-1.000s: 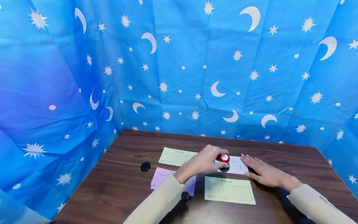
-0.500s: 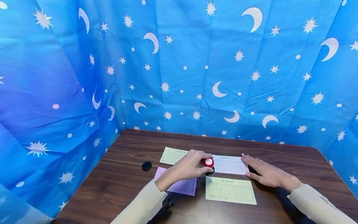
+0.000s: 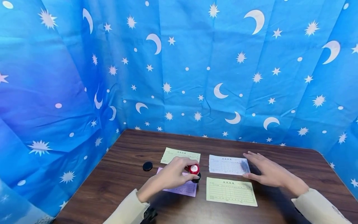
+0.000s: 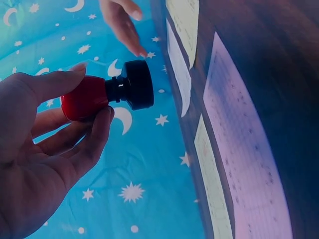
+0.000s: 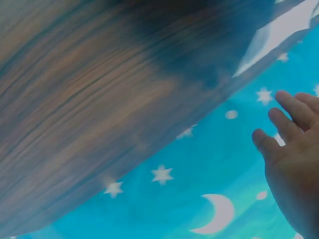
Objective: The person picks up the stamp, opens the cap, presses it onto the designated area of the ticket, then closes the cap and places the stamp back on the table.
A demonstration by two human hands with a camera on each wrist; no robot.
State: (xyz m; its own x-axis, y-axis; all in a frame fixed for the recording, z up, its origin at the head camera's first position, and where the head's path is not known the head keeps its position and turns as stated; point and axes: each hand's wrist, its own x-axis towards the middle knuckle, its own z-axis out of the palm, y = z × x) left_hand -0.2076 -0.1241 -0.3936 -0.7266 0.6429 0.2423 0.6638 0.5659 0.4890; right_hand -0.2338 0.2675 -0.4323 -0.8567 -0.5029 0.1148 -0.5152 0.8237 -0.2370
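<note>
My left hand grips a round stamp by its red handle. The stamp's black base is clear of the papers in the left wrist view. In the head view it overlaps the right edge of a purple printed form. My right hand is raised with fingers spread, just right of a white printed form. A dark shadow falls on that form's right end. In the right wrist view the fingers are apart and hold nothing.
One yellow-green form lies in front of the white one. Another yellow-green form lies behind the purple one, partly covered by my left hand. A round black cap sits at the left of the wooden table. A star-patterned blue curtain hangs behind.
My left hand has carried the stamp leftward from above the white form to the purple form. My right hand has lifted off the white form's right end.
</note>
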